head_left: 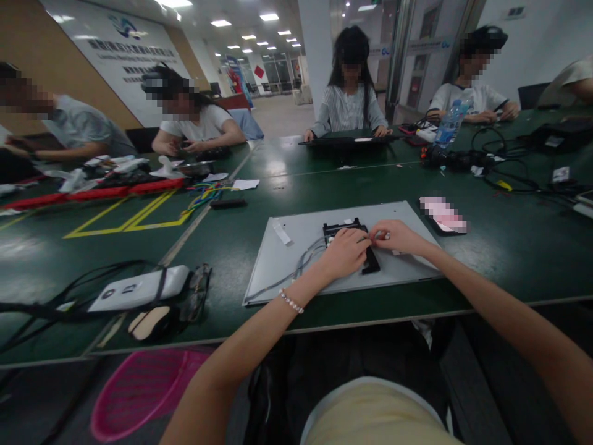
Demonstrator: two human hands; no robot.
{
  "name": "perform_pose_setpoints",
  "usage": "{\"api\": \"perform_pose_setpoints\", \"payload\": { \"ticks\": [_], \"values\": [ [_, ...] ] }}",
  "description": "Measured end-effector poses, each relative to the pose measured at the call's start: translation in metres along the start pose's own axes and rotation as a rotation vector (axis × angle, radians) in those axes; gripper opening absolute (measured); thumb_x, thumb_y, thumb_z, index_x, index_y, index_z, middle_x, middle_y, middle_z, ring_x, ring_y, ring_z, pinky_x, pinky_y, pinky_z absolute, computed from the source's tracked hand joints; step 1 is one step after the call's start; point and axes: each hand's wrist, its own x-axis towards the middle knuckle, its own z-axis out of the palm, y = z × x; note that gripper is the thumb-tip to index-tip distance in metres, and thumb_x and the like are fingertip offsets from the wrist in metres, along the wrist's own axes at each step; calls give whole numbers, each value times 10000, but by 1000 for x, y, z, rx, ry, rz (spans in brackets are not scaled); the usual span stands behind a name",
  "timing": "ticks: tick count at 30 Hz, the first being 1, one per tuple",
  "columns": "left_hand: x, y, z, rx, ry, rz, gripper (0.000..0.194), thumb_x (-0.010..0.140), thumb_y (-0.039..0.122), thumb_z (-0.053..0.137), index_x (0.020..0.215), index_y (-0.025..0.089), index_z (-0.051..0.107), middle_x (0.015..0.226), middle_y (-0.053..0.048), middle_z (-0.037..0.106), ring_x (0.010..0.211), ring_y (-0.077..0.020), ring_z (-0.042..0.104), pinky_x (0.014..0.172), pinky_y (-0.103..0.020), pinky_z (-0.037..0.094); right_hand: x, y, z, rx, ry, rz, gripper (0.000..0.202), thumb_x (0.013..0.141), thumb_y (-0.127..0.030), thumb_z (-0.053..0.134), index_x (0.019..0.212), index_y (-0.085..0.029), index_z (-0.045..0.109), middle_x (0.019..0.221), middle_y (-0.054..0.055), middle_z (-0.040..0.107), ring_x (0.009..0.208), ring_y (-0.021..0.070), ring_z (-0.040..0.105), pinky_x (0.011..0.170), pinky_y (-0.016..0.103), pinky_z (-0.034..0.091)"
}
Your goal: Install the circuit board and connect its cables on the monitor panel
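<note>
A pale grey flat panel (296, 272) lies on the table in front of me. On it sits a black plastic frame (372, 262), partly covered by my hands. Several thin grey cables (303, 262) run from the frame toward the panel's near left corner. My left hand (347, 248) is over the frame, its fingers closed together near the frame's right side. Fingertip to fingertip with it, my right hand (393, 237) is closed in a pinch. What either hand grips is too small and hidden to make out. A clear strip (281, 233) rests on the panel's far left.
Right of the panel lies a phone (443, 215). At left are a white power bank (139, 289) with black cables, glasses (199, 290) and a mouse (151, 322). A pink basket (139, 389) stands below the table edge. Several people sit around the table.
</note>
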Motion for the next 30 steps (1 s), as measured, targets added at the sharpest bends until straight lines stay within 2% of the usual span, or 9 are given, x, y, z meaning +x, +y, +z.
{"api": "perform_pose_setpoints", "payload": {
  "ticks": [3, 5, 8, 12, 15, 19, 21, 26, 30],
  "values": [
    [0, -5, -9, -6, 41, -18, 278, 944, 202, 422, 1128, 170, 629, 1170, -94, 597, 1131, -225, 524, 994, -385, 369, -1, 0, -1, -1, 6, 1, 143, 788, -242, 597, 873, -204, 706, 946, 47, 706, 732, 169, 649, 730, 335, 536],
    [-2, -18, -20, 7, 86, -75, 284, 934, 212, 447, 1158, 176, 618, 1200, -94, 592, 1124, -230, 526, 991, -391, 378, -2, -1, -3, -10, 48, 1, 161, 810, -270, 587, 891, -200, 707, 946, 52, 710, 738, 172, 647, 739, 339, 532],
    [-11, -56, -42, 87, 143, -276, 276, 920, 222, 467, 1137, 165, 627, 1172, -103, 597, 1084, -250, 535, 936, -390, 423, -2, -3, -5, -59, 142, -18, 180, 836, -294, 572, 894, -188, 706, 928, 61, 710, 727, 172, 641, 723, 328, 521],
    [-40, -114, -60, 165, 188, -588, 314, 886, 211, 504, 1167, 133, 621, 1115, -123, 595, 1049, -261, 541, 953, -392, 438, -4, -12, -3, -136, 188, -66, 176, 861, -271, 545, 900, -182, 692, 933, 76, 696, 715, 172, 630, 676, 316, 506],
    [-66, -138, -58, 149, 166, -760, 378, 864, 245, 551, 1221, 127, 591, 1144, -135, 563, 1067, -264, 545, 960, -378, 447, -6, -21, 2, -167, 187, -87, 168, 880, -247, 524, 900, -187, 679, 923, 74, 686, 743, 176, 624, 684, 316, 496],
    [-86, -145, -42, 146, 133, -868, 482, 848, 270, 572, 1312, 151, 525, 1212, -150, 504, 1119, -283, 543, 948, -380, 455, -7, -27, 10, -189, 184, -121, 154, 896, -238, 517, 897, -197, 665, 937, 63, 685, 808, 181, 623, 709, 312, 485],
    [-91, -148, -33, 125, 100, -899, 470, 846, 286, 566, 1298, 158, 539, 1196, -150, 516, 1069, -280, 575, 920, -376, 466, -7, -27, 12, -201, 169, -129, 142, 894, -230, 521, 905, -200, 660, 949, 59, 687, 816, 181, 623, 718, 312, 483],
    [-101, -168, -19, -60, 53, -876, 294, 818, 248, 527, 1062, 171, 672, 958, -97, 657, 900, -244, 626, 827, -324, 475, -7, -26, 14, -222, 145, -113, 137, 898, -220, 519, 908, -204, 654, 963, 51, 689, 838, 184, 628, 734, 313, 485],
    [-106, -176, -22, -271, 221, -886, 206, 758, 266, 543, 838, 163, 702, 791, -66, 677, 751, -207, 615, 711, -292, 456, -7, -25, 14, -218, 168, -107, 131, 903, -234, 524, 907, -203, 651, 965, 51, 685, 837, 182, 623, 727, 313, 489]
  ]
}}
